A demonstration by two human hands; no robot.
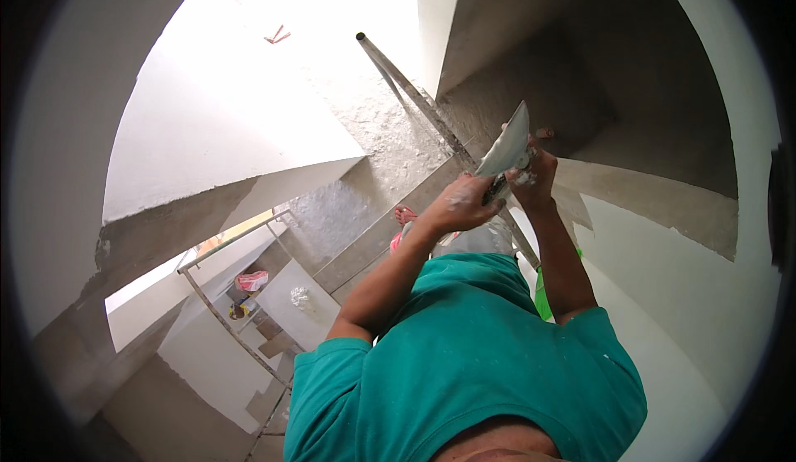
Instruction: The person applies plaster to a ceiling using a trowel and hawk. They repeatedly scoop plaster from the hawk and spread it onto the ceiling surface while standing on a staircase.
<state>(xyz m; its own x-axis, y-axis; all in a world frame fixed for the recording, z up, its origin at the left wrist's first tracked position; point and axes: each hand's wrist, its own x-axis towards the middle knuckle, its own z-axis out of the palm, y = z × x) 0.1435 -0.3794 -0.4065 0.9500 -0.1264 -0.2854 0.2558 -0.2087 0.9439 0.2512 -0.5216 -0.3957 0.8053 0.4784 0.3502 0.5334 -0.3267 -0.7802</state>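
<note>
In front of my body, both hands are together at a pale plastering trowel [508,144] with a broad flat blade tilted upward. My left hand [461,202] is closed around its dark handle at the lower end, and white putty smears the back of the hand. My right hand [536,175] is closed at the blade's right edge, its fingers partly hidden and coated with wet putty. A whitish lump sits between blade and fingers. Directly beneath the hands runs a metal scaffold pole [423,105].
Sandalled feet [405,215] stand on a plank. Scaffold rails [228,325] rise at left, beside a white board [297,300] bearing a putty heap [300,298]. Below lies a rough, splattered floor [390,130]. Partly plastered walls [224,122] surround me; a dark recess [597,72] opens at far right.
</note>
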